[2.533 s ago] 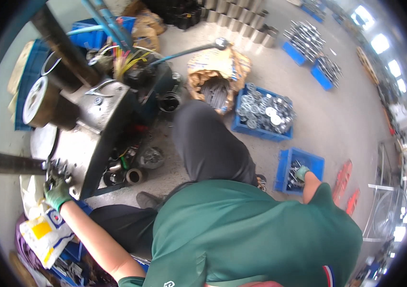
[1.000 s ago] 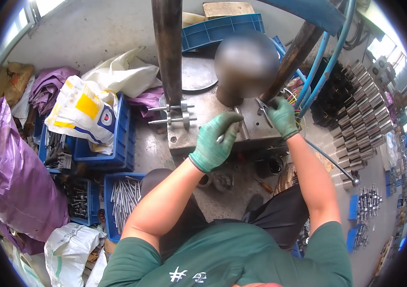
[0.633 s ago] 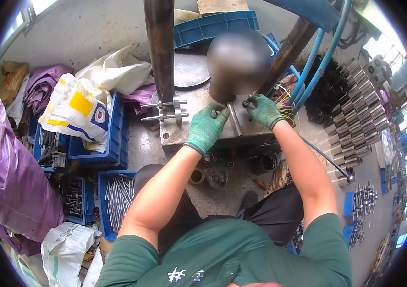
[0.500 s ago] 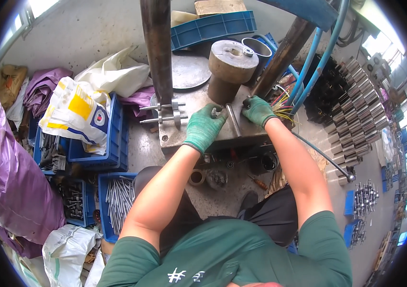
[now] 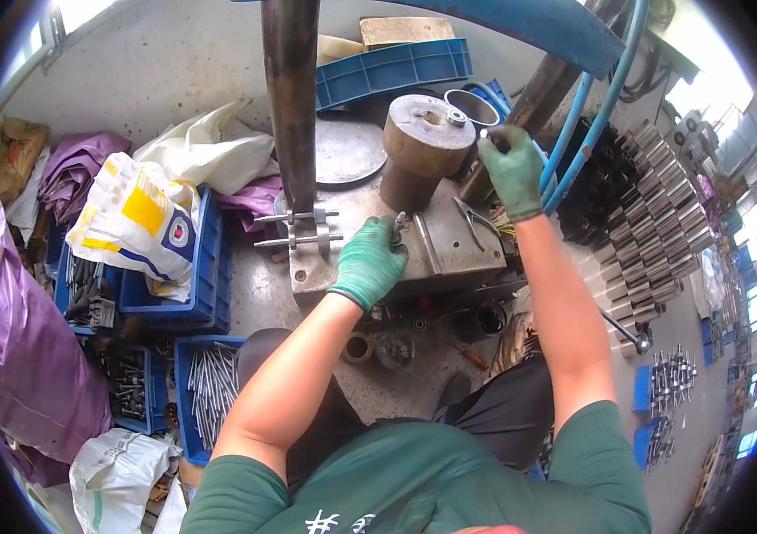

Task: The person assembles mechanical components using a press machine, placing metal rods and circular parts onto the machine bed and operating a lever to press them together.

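The left hand (image 5: 368, 264) is pinching a small metal part (image 5: 399, 223) between thumb and forefinger; the part is projecting beyond the fingertips, above the machine plate (image 5: 476, 255). A smooth rod (image 5: 426, 245) is lying on the plate just to the right of the part. The right hand (image 5: 512, 173) is hovering beside the stepped metal cylinder (image 5: 430, 133), fingers curling near the small ring (image 5: 456, 117) on its top; whether they are gripping anything cannot be told. Pliers (image 5: 476, 222) are resting below that hand.
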Demonstrator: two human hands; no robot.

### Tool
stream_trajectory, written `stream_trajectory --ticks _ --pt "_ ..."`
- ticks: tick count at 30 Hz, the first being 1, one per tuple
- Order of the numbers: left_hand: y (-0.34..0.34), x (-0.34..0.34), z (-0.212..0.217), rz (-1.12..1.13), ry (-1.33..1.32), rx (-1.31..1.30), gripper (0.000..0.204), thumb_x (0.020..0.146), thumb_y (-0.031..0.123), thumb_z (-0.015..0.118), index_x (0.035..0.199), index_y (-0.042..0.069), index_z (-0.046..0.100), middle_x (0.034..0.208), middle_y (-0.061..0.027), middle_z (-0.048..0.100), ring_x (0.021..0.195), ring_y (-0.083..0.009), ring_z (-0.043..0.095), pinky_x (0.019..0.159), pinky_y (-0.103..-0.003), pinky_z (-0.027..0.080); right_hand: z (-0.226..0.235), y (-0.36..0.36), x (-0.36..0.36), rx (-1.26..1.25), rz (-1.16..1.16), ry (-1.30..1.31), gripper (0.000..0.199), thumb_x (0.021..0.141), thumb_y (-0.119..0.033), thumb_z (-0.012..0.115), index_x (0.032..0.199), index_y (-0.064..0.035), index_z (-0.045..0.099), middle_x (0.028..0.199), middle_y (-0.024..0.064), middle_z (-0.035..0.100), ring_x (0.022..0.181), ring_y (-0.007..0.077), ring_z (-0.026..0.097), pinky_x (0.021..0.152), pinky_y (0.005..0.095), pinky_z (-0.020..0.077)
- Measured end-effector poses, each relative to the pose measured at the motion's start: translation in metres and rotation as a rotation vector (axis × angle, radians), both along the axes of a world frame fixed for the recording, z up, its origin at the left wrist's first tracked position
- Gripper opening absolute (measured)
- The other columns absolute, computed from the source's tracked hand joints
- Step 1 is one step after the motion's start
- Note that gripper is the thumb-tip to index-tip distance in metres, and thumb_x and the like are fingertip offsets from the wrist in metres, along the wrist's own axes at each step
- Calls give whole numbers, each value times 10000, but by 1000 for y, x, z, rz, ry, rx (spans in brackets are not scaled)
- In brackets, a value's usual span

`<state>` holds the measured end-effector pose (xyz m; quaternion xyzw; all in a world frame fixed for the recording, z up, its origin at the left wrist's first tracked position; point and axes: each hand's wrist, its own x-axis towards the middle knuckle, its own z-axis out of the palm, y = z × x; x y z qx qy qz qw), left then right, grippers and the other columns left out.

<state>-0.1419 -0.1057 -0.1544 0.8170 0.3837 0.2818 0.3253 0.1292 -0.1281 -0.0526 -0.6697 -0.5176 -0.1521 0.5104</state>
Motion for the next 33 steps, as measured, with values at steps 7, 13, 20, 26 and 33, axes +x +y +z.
stream_trajectory --ticks 7,13,20,26,33 --pt "13 -1 -13 36 70 8 339 836 218 776 1101 21 701 1210 -219 661 1091 -395 667 988 -476 543 42 51 -16 -281 -21 -213 298 848 -227 790 1079 -41 820 1115 205 769 1056 350 740 988 409 575" --pt "23 -5 -32 -48 -18 -407 422 857 288 739 1159 -4 702 1125 -237 726 1051 -380 703 970 -448 543 42 53 -23 -355 -57 -256 295 915 -280 767 1148 -108 826 1118 190 783 1058 358 745 992 438 573" --pt "16 -6 -21 -157 40 -355 500 845 215 800 1271 -1 654 1106 -148 750 992 -246 707 950 -375 553 46 33 -22 -368 -66 -287 457 934 -305 751 1304 -37 743 1277 206 742 1221 367 689 1088 442 523" --pt "14 -16 -36 -141 -52 -220 398 887 161 777 1247 38 659 1209 -226 674 1122 -375 675 998 -450 537 17 -73 -34 -344 98 -170 246 890 -246 762 963 -11 768 1016 202 753 990 385 706 928 462 559" --pt "-21 -14 -21 -102 -301 -413 479 893 16 817 1337 27 636 1195 -103 694 1092 -195 675 971 -339 577 -79 -205 -42 -769 247 -71 269 857 -231 716 1051 -53 770 1043 211 749 1007 406 706 929 497 560"
